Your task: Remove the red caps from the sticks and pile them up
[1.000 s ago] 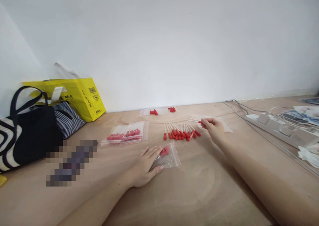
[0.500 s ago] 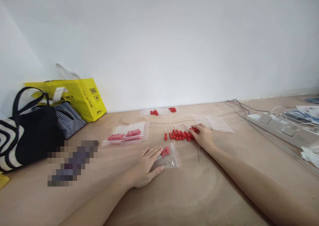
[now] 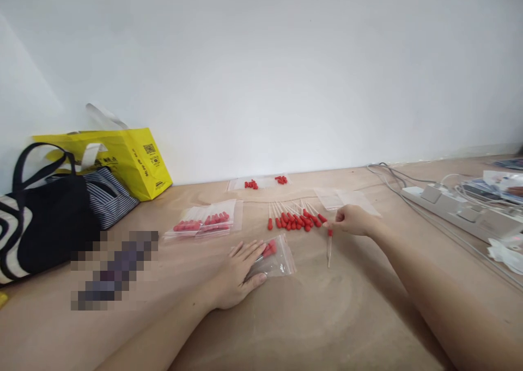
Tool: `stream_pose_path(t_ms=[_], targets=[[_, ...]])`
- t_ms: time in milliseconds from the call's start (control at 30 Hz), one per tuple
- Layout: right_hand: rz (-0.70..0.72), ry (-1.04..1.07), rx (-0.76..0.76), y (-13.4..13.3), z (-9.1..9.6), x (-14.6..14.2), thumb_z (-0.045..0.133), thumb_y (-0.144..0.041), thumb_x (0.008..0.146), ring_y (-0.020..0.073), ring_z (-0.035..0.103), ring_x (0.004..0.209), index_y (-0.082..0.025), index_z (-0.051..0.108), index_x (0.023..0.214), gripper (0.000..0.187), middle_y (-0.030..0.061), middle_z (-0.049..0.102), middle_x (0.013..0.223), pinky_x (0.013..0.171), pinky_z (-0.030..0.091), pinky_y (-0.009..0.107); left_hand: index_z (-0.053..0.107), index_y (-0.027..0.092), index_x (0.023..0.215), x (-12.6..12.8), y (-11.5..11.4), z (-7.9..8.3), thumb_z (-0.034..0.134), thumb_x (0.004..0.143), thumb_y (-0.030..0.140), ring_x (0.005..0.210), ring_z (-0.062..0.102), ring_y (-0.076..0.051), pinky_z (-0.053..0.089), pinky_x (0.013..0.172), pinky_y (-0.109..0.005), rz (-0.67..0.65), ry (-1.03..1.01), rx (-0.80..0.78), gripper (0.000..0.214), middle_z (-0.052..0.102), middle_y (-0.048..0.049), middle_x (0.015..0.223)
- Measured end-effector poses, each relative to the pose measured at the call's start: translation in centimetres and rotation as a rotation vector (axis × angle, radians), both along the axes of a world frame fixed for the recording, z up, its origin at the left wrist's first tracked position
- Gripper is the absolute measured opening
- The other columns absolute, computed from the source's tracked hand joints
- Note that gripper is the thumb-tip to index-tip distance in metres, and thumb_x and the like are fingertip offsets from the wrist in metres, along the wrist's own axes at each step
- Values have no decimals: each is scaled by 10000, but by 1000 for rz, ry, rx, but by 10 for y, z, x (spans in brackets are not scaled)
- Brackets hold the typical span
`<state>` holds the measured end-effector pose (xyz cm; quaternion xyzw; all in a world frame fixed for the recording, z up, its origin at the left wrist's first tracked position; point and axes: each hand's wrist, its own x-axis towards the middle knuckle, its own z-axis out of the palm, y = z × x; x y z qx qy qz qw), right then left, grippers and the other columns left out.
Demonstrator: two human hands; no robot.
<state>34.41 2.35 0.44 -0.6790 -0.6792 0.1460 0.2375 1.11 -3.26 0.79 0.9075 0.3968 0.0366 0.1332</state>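
Note:
My left hand [image 3: 240,273] lies flat with its fingers stretched over a clear zip bag [image 3: 281,261]. Red bulbs of droppers [image 3: 269,248] show through that bag; their tubes are partly under my fingers. Pinched by its red bulb in my right hand [image 3: 350,221] is a dropper [image 3: 329,249], its clear tube pointing down toward me. Just left of this hand, a pile of loose red-bulbed droppers [image 3: 292,220] lies with tubes pointing to the wall. Filled zip bags [image 3: 204,221] overlap to the left of the pile.
Flat bags [image 3: 327,198] lie behind my right hand. Near the wall is a clear bag [image 3: 267,181] with red-bulbed droppers. A power strip [image 3: 461,210] with cables stands at right. At left are a yellow bag [image 3: 153,166], a striped pouch [image 3: 112,194] and a black bag [image 3: 61,218].
My right hand has moved right from the pile's right end, with a dropper now showing below its fingers. The left hand stays on the zip bag.

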Motion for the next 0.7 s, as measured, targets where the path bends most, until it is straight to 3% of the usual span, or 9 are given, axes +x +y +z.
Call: stream_pose_path(t_ms=[100,233,333,533,700], targets=[[-8,75,-179,-1,-6,1,678,-523,454,81,376,312,-186,452,323,427,-20,430,321,347,227,215,176,224,1351,0,0,1,268,860,504,1299,160,-208,121,1069,-444,8,-5,-9,573,208,-27,1415],[13,378,-313,2,-15,-5,696,-323,458,87,397,317,-182,549,394,214,-26,464,329,323,261,201,175,215,1352,1,0,2,271,858,507,1300,156,-206,118,1071,-442,5,-7,-13,581,212,-31,1414],[-17,455,-300,5,-18,-9,668,-229,460,86,401,310,-177,563,405,129,-26,470,325,304,260,194,165,208,1354,0,1,2,268,860,504,1301,155,-201,115,1070,-441,1,6,-9,585,203,-38,1416],[-67,488,-257,6,-20,-15,633,-176,458,80,392,291,-166,524,368,142,-27,447,291,289,256,183,175,221,1352,0,1,0,267,859,508,1300,158,-202,124,1070,-438,2,-3,-1,578,209,-31,1414],[-43,649,-181,5,-4,-8,609,-237,536,78,448,373,-169,577,604,101,-15,535,445,340,336,186,170,220,1354,-1,1,-2,273,859,505,1300,160,-203,129,1069,-440,2,-5,1,580,209,-36,1414]])
